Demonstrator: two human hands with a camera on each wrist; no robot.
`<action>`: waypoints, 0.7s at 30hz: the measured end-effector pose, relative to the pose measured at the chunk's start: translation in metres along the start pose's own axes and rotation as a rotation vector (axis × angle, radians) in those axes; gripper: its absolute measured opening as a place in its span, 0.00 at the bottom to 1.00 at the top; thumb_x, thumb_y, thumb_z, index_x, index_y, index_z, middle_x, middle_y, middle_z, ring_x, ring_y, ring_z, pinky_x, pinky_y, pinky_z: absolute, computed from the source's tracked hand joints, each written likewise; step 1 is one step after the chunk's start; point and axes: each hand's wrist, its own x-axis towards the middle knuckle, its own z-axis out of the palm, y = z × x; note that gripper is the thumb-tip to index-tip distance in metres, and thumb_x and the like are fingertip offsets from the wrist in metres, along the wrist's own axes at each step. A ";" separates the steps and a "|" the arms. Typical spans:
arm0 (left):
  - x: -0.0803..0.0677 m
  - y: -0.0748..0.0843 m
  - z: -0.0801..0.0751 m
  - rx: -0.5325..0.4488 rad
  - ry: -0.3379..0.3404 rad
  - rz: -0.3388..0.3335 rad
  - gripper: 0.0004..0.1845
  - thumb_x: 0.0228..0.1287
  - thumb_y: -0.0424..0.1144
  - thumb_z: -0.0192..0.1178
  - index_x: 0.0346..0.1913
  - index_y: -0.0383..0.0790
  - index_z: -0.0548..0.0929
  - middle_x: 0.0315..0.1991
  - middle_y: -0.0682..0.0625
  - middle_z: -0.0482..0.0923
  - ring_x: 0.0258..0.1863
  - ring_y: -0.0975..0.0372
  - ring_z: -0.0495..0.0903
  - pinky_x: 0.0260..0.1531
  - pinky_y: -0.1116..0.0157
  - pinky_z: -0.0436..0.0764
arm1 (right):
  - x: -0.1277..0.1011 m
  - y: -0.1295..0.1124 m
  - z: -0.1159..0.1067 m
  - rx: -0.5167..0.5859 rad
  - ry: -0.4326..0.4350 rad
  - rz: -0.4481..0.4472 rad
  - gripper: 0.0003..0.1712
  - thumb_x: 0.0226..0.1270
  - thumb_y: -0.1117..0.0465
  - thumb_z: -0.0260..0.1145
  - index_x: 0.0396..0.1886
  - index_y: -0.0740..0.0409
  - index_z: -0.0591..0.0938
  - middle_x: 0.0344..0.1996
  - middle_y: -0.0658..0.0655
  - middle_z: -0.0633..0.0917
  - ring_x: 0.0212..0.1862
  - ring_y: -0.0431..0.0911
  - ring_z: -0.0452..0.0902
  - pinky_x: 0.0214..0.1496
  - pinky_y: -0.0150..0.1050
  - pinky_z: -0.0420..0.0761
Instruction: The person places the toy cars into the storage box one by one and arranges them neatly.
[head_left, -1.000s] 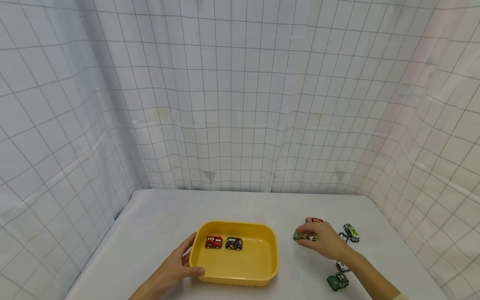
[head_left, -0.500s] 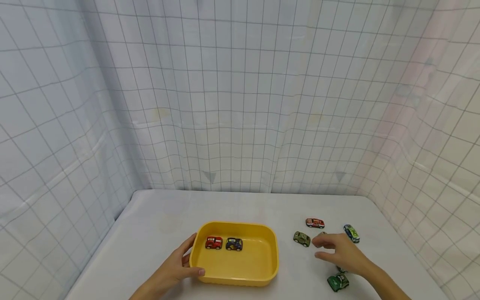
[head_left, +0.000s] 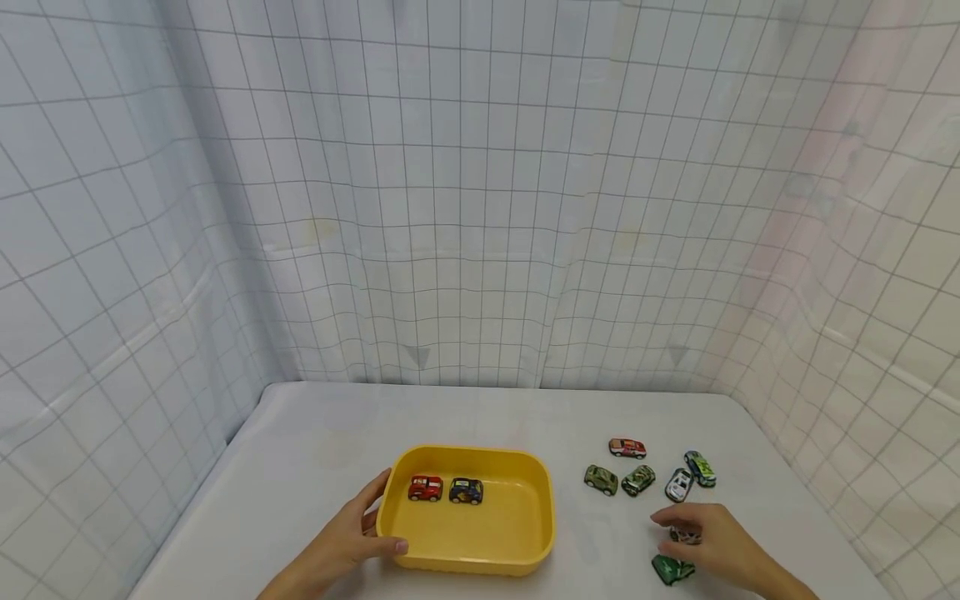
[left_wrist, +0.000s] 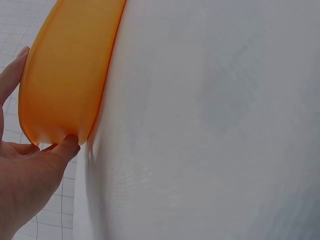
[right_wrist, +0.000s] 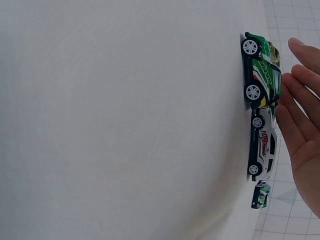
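The right hand [head_left: 716, 546] hovers low over the table [head_left: 315, 450] with its fingers straight and slack, gripping nothing — the wrist view shows the open palm [right_wrist: 305, 145] just beside two toy cars but apart from both. Nearest its fingertips is a green car [right_wrist: 261, 72], and end to end with that, under the palm, a white car [right_wrist: 263, 147]. In the head view the green car [head_left: 672, 569] lies just short of the fingers and the white one [head_left: 684, 536] is half hidden under them. Farther out from this hand sit five more cars in a loose cluster (one red [head_left: 627, 448], the rest greenish or white). The left hand [head_left: 347, 537] holds the near-left corner of the yellow tray [head_left: 536, 533], thumb [left_wrist: 65, 147] curled against its wall and fingers up along its end — a red car [head_left: 425, 488] and a blue car [head_left: 466, 491] stand side by side inside, just beyond that hand.
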 end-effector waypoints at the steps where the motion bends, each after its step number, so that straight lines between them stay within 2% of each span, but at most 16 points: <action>1: 0.000 0.000 0.000 0.001 0.004 -0.001 0.56 0.63 0.37 0.75 0.83 0.35 0.46 0.80 0.30 0.45 0.73 0.39 0.65 0.61 0.59 0.80 | -0.001 0.001 0.000 0.002 -0.006 -0.001 0.19 0.65 0.55 0.78 0.51 0.60 0.88 0.46 0.55 0.89 0.48 0.43 0.86 0.47 0.36 0.87; 6: 0.000 0.001 0.000 0.002 0.004 -0.003 0.56 0.64 0.38 0.75 0.83 0.35 0.46 0.80 0.29 0.45 0.73 0.39 0.65 0.60 0.59 0.80 | -0.005 0.004 0.000 0.008 -0.030 0.019 0.21 0.63 0.53 0.79 0.51 0.60 0.88 0.47 0.54 0.90 0.49 0.40 0.85 0.48 0.35 0.86; 13: 0.000 0.000 0.002 0.000 0.005 -0.002 0.56 0.63 0.38 0.75 0.83 0.35 0.46 0.80 0.30 0.45 0.73 0.39 0.65 0.62 0.58 0.78 | -0.010 0.001 -0.005 -0.090 -0.080 0.020 0.25 0.58 0.47 0.80 0.50 0.56 0.90 0.45 0.45 0.90 0.47 0.35 0.83 0.46 0.35 0.85; 21: -0.001 -0.002 0.000 -0.017 -0.008 0.005 0.56 0.64 0.36 0.74 0.83 0.36 0.46 0.81 0.30 0.44 0.73 0.39 0.64 0.62 0.59 0.78 | -0.014 0.005 -0.001 -0.082 -0.111 -0.082 0.18 0.60 0.55 0.80 0.48 0.55 0.90 0.45 0.45 0.89 0.46 0.34 0.81 0.43 0.33 0.84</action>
